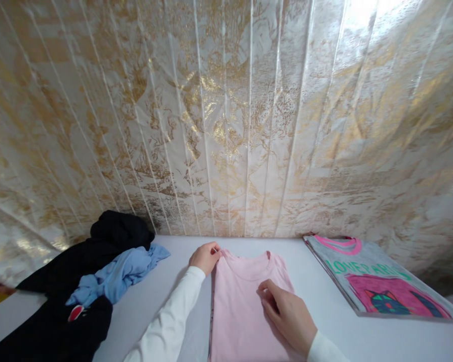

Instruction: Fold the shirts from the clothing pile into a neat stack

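Note:
A pink T-shirt (245, 306) lies folded into a narrow upright shape on the white table, its neckline at the far end. My left hand (204, 258) is closed in a pinch on the shirt's far left shoulder corner. Over the right part of the shirt's chest, just below the neckline, is my right hand (287, 311). Its fingers are loosely bent and apart, with nothing seen between them. Whether its fingertips touch the fabric I cannot tell. The shirt's near end runs out of the picture.
At the right lies a flat stack of folded shirts, a grey one with a pink collar and cat print (385, 281) on top. Crumpled black clothes (75, 261) and a light blue garment (121, 274) lie at the left. A gold-patterned curtain (226, 120) hangs behind the table (181, 246).

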Demonstrator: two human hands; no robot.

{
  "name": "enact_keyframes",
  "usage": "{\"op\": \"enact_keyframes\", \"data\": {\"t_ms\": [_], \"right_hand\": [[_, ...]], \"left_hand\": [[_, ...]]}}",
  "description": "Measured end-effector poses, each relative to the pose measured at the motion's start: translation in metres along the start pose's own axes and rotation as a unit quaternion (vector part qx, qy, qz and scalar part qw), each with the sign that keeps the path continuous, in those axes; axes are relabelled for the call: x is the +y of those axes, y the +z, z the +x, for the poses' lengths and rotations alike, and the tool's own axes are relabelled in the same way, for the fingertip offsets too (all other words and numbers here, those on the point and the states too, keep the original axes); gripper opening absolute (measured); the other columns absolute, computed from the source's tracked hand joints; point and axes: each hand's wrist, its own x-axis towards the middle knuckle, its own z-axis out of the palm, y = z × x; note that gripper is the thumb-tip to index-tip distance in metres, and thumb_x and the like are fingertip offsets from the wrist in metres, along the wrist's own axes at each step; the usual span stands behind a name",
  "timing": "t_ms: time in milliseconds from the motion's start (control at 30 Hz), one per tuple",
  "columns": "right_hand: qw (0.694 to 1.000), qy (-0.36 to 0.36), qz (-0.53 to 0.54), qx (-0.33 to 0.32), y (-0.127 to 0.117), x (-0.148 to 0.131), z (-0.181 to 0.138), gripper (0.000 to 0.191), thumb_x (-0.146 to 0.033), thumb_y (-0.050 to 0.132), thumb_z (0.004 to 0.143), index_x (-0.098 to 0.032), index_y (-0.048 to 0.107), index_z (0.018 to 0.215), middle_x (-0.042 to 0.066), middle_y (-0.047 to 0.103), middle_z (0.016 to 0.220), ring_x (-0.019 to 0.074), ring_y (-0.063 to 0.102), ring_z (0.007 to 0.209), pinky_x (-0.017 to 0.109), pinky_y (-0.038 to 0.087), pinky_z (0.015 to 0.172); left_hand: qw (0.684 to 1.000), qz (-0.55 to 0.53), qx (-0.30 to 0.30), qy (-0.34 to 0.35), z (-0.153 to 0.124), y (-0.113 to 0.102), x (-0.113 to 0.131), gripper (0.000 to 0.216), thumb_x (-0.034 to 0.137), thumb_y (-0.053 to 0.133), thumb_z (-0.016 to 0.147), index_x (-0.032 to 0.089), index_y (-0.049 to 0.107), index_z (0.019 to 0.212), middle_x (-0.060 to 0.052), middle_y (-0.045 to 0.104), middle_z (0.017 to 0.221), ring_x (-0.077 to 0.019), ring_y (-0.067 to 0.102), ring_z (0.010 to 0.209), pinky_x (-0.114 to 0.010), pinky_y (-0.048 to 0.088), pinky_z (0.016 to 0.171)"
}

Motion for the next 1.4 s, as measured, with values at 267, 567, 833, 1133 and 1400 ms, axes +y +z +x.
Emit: {"op": "enact_keyframes", "data": {"t_ms": [267,567,833,1133,1400], "right_hand": [[1.000,-0.013,-0.016,0.013,-0.002,-0.004,0.000,0.018,-0.021,0.038,0.085,-0.025,0.053,0.094,-0.001,0.068,0.075,0.0169,0.064,0.069,0.024,0.036,0.061],[1.000,-0.027,-0.014,-0.003,-0.010,-0.015,-0.004,0.024,-0.023,0.033,0.088,-0.023,0.056,0.094,0.003,0.068,0.083,0.0172,0.063,0.071,0.026,0.040,0.063],[0.982,-0.136,-0.101,0.081,-0.004,0.005,0.000,0.032,-0.019,0.042,0.083,-0.017,0.056,0.112,0.012,0.060,0.116,0.0233,0.056,0.105,0.037,0.045,0.089],[0.961,-0.053,-0.231,0.146,0.037,0.056,0.021,0.068,-0.058,0.032,0.088,-0.012,0.037,0.138,0.014,0.024,0.149,0.0287,0.014,0.138,0.048,0.032,0.103],[0.970,0.009,-0.232,0.072,0.027,0.043,0.021,0.072,-0.060,0.033,0.086,-0.012,0.034,0.140,0.013,0.019,0.150,0.0293,0.011,0.139,0.049,0.024,0.107]], "left_hand": [[0.996,-0.088,-0.021,-0.010,0.017,0.019,-0.015,0.008,0.012,0.053,0.078,0.015,0.053,0.086,0.006,0.053,0.059,-0.0098,0.054,0.054,-0.019,0.041,0.054],[0.998,0.006,0.010,0.058,0.023,0.030,-0.016,0.029,0.007,0.066,0.067,0.017,0.058,0.092,0.000,0.062,0.080,-0.0144,0.059,0.077,-0.022,0.043,0.072],[0.979,0.135,0.081,0.126,-0.037,0.037,0.001,0.050,0.021,0.045,0.087,0.010,0.036,0.135,-0.016,0.027,0.147,-0.0263,0.026,0.134,-0.041,0.022,0.107],[0.956,0.226,0.028,0.184,-0.064,0.072,-0.012,0.072,0.061,0.036,0.086,0.017,0.027,0.143,-0.011,0.015,0.152,-0.0289,0.005,0.140,-0.047,0.016,0.110],[0.964,0.217,0.006,0.151,-0.074,0.056,-0.007,0.077,0.065,0.047,0.079,0.027,0.027,0.142,-0.010,0.009,0.152,-0.0333,0.006,0.139,-0.051,0.016,0.108]]}}
